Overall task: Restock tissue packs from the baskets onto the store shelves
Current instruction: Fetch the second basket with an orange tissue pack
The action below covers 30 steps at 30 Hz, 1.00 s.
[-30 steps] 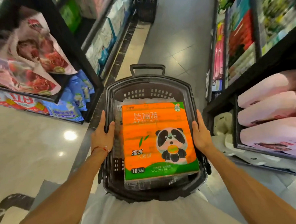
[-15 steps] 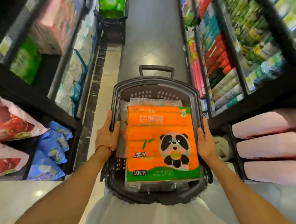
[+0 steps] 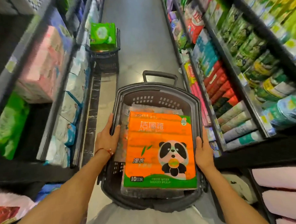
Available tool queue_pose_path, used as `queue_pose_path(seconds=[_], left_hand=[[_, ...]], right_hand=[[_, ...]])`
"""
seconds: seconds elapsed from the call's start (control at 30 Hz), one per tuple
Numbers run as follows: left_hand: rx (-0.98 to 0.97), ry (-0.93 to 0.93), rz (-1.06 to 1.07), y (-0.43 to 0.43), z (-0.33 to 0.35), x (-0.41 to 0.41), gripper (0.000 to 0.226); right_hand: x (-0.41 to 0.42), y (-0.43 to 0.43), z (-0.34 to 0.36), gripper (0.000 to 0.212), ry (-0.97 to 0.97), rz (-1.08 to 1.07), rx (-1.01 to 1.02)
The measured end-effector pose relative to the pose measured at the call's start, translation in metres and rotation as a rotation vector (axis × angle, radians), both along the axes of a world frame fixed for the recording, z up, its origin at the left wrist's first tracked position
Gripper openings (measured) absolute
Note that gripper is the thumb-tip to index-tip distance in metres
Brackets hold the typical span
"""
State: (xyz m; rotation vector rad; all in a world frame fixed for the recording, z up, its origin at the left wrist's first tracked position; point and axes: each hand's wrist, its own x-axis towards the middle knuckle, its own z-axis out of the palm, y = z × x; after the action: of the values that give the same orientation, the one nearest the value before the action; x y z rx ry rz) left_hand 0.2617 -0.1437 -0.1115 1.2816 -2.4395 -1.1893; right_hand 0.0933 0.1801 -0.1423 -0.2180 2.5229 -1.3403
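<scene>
Two hands, left point(image 3: 105, 140) and right point(image 3: 204, 151), fingers curled over slotted plastic basket point(image 3: 156, 89) rim; glossy orange pack point(image 3: 160, 145) inside.

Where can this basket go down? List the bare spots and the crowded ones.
Bare aisle floor lies ahead, between the held basket and the far basket by the left shelves. A dark gap sits under the pink packs, left. The right shelves are packed tight.

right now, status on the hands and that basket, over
Left hand and right hand grip the basket rims. Orange tissue pack lies on top inside. Second basket stands ahead, left side of aisle.
</scene>
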Motion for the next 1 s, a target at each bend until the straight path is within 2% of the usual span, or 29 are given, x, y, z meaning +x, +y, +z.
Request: queue_pose_path(seconds=[0.3, 0.53, 0.73, 1.0], left_hand=[[-0.006, -0.06, 0.123, -0.136, 0.003, -0.139, 0.063], [0.007, -0.059, 0.118, -0.212, 0.013, -0.227, 0.063], [0.096, -0.034, 0.031, -0.301, -0.01, -0.331, 0.063], [0.103, -0.036, -0.091, -0.431, -0.01, -0.474, 0.062]], right_hand=[[-0.173, -0.151, -0.004, 0.055, -0.087, 0.118, -0.06], [-0.262, -0.233, 0.005, 0.057, -0.088, 0.116, -0.032], [-0.347, -0.301, -0.008, 0.058, -0.04, 0.046, 0.035], [-0.451, -0.406, 0.002, 0.059, -0.081, -0.076, 0.076]])
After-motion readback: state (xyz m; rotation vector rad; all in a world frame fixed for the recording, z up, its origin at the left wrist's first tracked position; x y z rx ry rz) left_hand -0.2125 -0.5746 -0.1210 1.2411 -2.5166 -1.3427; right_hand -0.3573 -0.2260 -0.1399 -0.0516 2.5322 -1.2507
